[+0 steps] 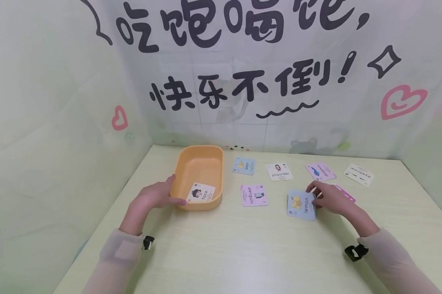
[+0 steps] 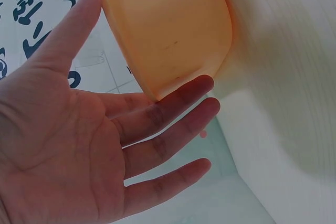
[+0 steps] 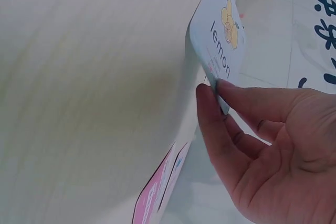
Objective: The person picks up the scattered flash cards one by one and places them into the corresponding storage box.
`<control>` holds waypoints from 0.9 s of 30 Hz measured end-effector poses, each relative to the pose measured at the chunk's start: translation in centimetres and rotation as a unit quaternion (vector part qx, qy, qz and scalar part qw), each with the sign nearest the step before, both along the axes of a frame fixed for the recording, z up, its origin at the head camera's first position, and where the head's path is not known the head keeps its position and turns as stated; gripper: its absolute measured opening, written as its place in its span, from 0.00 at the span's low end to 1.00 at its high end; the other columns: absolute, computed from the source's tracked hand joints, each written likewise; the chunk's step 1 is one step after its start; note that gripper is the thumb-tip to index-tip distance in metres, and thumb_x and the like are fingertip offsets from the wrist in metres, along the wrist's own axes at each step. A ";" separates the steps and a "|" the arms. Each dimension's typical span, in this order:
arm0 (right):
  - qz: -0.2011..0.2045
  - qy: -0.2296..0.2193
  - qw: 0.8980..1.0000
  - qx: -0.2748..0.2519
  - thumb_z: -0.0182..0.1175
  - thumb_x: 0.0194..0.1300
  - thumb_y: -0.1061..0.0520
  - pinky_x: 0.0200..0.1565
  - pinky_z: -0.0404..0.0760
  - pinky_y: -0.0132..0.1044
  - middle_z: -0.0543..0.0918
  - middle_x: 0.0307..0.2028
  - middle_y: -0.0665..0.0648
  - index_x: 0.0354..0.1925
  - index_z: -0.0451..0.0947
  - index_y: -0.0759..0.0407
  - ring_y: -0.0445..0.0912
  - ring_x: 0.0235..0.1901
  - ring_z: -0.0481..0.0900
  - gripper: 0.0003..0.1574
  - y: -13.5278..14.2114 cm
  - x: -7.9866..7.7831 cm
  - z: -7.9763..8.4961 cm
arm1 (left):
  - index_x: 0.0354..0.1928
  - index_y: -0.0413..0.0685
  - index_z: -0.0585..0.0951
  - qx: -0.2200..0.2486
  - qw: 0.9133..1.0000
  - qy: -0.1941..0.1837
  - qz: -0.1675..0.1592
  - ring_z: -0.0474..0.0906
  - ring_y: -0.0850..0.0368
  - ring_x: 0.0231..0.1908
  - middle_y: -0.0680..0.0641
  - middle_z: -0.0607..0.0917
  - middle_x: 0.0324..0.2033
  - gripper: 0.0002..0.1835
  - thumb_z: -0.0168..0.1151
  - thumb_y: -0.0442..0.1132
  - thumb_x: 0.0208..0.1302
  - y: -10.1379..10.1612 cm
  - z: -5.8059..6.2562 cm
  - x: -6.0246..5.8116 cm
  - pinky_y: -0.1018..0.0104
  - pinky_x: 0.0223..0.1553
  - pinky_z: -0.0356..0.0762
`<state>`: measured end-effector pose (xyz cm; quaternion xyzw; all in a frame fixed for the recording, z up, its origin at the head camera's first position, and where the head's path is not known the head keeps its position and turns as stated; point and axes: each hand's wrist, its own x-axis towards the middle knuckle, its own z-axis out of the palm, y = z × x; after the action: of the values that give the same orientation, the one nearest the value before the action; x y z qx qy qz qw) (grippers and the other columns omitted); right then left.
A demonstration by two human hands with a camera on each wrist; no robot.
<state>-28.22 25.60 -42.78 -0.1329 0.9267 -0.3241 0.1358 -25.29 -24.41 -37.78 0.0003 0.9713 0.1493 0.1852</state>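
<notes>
In the head view, my left hand (image 1: 155, 197) holds the near left corner of a shallow orange plastic box (image 1: 203, 166), thumb over the near rim and fingers against the left side. The left wrist view shows the other fingers of that hand spread. A white "face" card (image 1: 201, 193) lies inside the box, at its near end. My right hand (image 1: 329, 199) pinches the edge of a light blue "lemon" card (image 1: 297, 207) between thumb and fingers. Seen from the right wrist, this lemon card (image 3: 218, 38) is tilted, with one edge lifted over the table.
Between box and right hand lie a blue "pear" card (image 1: 244, 166), a white "shoulder" card (image 1: 279, 172) and a pink "penguin" card (image 1: 254, 195). Farther right are a "dolphin" card (image 1: 320, 171), an "eyebrow" card (image 1: 359, 174) and a partly hidden pink-edged card (image 1: 345, 193). A printed cloth wall (image 1: 294, 134) stands behind.
</notes>
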 end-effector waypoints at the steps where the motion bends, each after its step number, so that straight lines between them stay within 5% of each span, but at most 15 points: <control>1: -0.005 -0.004 1.000 -0.011 0.61 0.63 0.70 0.37 0.86 0.38 0.81 0.41 0.67 0.51 0.73 0.70 0.49 0.37 0.80 0.17 0.1 0.0 0.1 | 0.78 0.37 0.46 0.000 1.000 0.001 -0.001 0.69 0.31 0.66 0.28 0.65 0.71 0.64 0.68 0.67 0.55 0.0 0.0 0.0 0.35 0.63 0.69; 17: -0.020 0.007 0.992 -0.126 0.59 0.66 0.70 0.41 0.88 0.38 0.82 0.36 0.64 0.55 0.74 0.77 0.37 0.32 0.82 0.19 0.0 -0.3 1.4 | 0.78 0.36 0.47 -0.006 1.000 0.006 -0.006 0.69 0.31 0.65 0.27 0.66 0.70 0.64 0.69 0.68 0.54 0.0 0.0 0.0 0.36 0.62 0.70; 27: -0.027 0.021 0.989 -0.144 0.60 0.66 0.70 0.44 0.88 0.40 0.85 0.39 0.67 0.55 0.75 0.77 0.43 0.35 0.86 0.20 -1.9 -0.8 3.0 | 0.78 0.35 0.47 -0.004 1.000 0.005 -0.005 0.70 0.31 0.64 0.27 0.66 0.69 0.65 0.69 0.68 0.53 0.0 0.2 0.1 0.36 0.61 0.71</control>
<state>-29.05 23.69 -39.82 -0.1328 0.8765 -0.4545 0.0869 -25.21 -24.42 -37.59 0.0056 0.9729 0.1439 0.1807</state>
